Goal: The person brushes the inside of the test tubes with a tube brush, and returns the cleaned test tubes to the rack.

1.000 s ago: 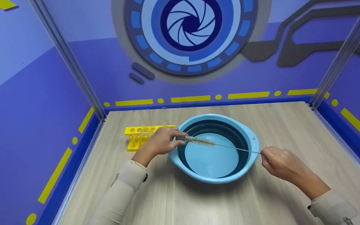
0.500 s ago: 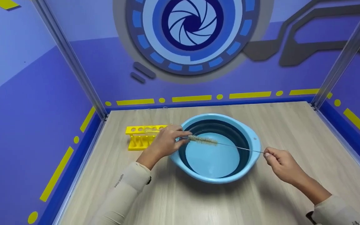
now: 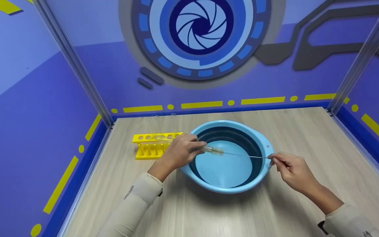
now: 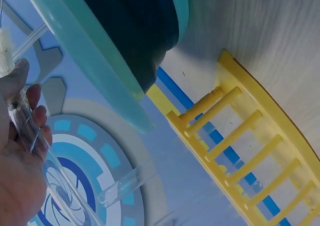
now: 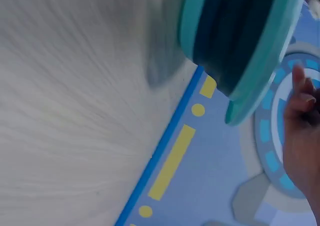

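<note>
In the head view my left hand [image 3: 183,149] grips a clear glass test tube [image 3: 163,139], which lies nearly level above the left rim of a blue basin [image 3: 220,190]. A test tube brush [image 3: 218,151] reaches into the tube's mouth, with part of its bristles still outside. My right hand [image 3: 293,169] pinches the end of the brush's thin wire handle [image 3: 243,155] by the basin's right rim. The left wrist view shows the fingers curled round the tube [image 4: 67,181]; in the right wrist view the right hand [image 5: 305,121] is partly cut off.
A yellow test tube rack [image 3: 148,157] stands left of the basin, partly behind my left hand. Faint clear tubes [image 4: 122,186] rise from it. Patterned blue panels [image 3: 94,75] wall in the wooden tabletop [image 3: 229,217] at the back and sides.
The bristles have gone further into the tube, so less of them shows. My right hand has moved slightly left since half a second ago, and my left hand slightly right over the second.
</note>
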Tool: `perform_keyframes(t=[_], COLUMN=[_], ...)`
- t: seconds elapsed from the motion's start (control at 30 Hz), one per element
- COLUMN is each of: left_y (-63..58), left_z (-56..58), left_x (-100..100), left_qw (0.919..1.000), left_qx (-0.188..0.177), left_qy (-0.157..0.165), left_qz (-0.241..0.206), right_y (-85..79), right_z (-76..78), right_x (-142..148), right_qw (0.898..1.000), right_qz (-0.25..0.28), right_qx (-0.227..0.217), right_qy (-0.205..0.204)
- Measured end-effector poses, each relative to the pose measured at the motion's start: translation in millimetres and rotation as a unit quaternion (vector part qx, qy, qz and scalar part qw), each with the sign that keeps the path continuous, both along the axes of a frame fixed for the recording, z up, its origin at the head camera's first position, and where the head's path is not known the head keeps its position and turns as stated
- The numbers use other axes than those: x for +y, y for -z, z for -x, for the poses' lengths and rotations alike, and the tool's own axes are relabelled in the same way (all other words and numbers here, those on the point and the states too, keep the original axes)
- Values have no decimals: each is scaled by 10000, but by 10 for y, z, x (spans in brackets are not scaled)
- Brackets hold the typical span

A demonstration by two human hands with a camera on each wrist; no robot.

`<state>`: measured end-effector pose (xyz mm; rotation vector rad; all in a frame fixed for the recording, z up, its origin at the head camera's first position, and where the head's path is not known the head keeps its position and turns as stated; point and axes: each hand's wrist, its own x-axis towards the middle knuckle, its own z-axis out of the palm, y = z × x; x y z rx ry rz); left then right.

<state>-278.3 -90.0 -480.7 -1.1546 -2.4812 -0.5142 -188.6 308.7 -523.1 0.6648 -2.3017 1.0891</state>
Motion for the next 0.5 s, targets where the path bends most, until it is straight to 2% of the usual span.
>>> perform_keyframes(t=[0.1, 0.27, 0.5], left_y=[13, 1, -46], left_z=[-1, 11, 37], left_x=[21, 31, 48], left_qw=[9997, 9980, 9975], left_qx=[-236, -603, -675], left_qy=[-46, -174, -193], left_qz=[24, -97, -72], right_y=[15, -21, -76], right_z=[46, 87, 92], right_x=[4, 5, -71], right_qw=[9955, 9789, 9378], right_qz=[-235, -985, -1913], right_qx=[902, 1771, 2877], right_qy=[196, 268, 329])
